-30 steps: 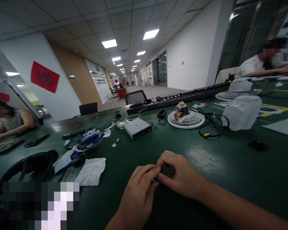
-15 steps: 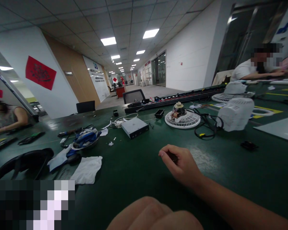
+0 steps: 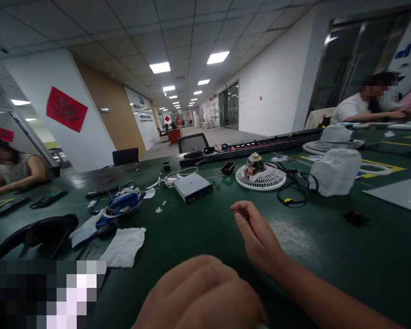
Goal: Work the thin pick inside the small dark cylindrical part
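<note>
My left hand, close to the camera at the bottom middle, shows its back with the fingers curled in. A small pale tip peeks out under its right side, but what it grips is hidden. Beyond it to the right, my right hand hovers over the green table with fingers bent into a cup. Small dark pieces lie inside those fingers, too small to name. A silver-grey optical disc drive rests ahead, left of the right hand. Behind that hand sits a white round fan grille with an exposed motor.
On the right stand a white plastic housing, a black cable and a small black part. To the left lie a white cloth, a bowl with blue fabric and black headphones. People sit at both far sides.
My left hand has risen slightly and shifted left in view. The right hand has turned a little, its fingers straightening somewhat and showing more of the dark pieces. The view has tilted slightly upward.
</note>
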`<action>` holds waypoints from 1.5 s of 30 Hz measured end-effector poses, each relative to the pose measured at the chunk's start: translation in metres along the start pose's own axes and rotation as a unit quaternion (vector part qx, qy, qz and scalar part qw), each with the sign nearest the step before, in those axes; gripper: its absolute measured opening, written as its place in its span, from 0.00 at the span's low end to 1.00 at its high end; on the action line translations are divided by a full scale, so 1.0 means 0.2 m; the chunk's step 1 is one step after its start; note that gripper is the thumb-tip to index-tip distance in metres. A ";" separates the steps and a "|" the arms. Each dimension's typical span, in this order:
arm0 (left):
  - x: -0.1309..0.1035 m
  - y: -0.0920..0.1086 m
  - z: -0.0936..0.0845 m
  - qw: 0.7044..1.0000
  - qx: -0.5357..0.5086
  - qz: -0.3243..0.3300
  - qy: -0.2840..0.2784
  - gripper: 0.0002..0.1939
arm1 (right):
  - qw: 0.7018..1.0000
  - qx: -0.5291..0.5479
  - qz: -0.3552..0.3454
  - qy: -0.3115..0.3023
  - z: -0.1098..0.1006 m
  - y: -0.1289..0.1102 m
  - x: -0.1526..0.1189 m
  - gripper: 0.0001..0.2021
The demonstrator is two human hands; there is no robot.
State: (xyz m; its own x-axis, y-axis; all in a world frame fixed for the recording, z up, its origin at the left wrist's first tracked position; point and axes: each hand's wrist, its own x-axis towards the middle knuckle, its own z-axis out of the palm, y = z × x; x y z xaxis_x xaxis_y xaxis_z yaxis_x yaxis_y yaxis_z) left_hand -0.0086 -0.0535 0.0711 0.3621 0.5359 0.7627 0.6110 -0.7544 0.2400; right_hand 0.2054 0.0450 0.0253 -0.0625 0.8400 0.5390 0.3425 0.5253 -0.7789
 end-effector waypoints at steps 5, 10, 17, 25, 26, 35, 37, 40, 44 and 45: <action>0.06 -0.21 0.15 0.991 0.075 0.104 -0.034 0.19 | 0.998 0.037 -0.056 -0.014 -0.01 0.00 0.01 0.13; -0.10 -0.40 0.31 0.993 0.092 -0.070 -0.004 0.20 | 0.978 0.197 0.066 0.026 0.01 0.02 0.03 0.17; -0.10 -0.44 0.28 0.987 0.022 -0.156 0.013 0.18 | 0.933 0.327 0.147 0.008 0.05 0.04 0.03 0.18; -0.10 -0.42 0.28 0.990 -0.006 -0.142 0.007 0.13 | 0.957 0.264 0.074 -0.088 0.10 0.02 -0.05 0.14; -0.09 -0.42 0.28 0.990 -0.007 -0.142 0.006 0.12 | 0.962 0.251 0.059 -0.092 0.10 0.02 -0.06 0.13; -0.09 -0.41 0.28 0.991 -0.004 -0.136 -0.006 0.11 | 0.969 0.210 0.019 -0.125 0.07 0.02 -0.06 0.12; -0.10 -0.40 0.28 0.990 -0.007 -0.137 -0.018 0.11 | 0.966 0.225 0.010 -0.129 0.07 0.02 -0.06 0.11; -0.09 -0.39 0.28 0.990 -0.006 -0.141 -0.031 0.12 | 0.967 0.225 0.001 -0.121 0.08 0.02 -0.06 0.10; -0.09 -0.38 0.28 0.989 -0.003 -0.145 -0.023 0.13 | 0.978 0.180 0.016 -0.106 0.06 0.01 -0.06 0.10; -0.09 -0.38 0.28 0.989 -0.004 -0.147 -0.026 0.13 | 0.977 0.183 0.023 -0.110 0.06 0.01 -0.05 0.11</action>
State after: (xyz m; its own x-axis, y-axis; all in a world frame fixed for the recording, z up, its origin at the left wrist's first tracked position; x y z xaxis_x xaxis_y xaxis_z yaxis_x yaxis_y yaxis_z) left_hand -0.0211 0.0159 0.0057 0.2054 0.7506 0.6280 0.6901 -0.5661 0.4509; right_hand 0.1955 0.0389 0.0133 -0.2688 0.8520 0.4493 -0.0053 0.4652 -0.8852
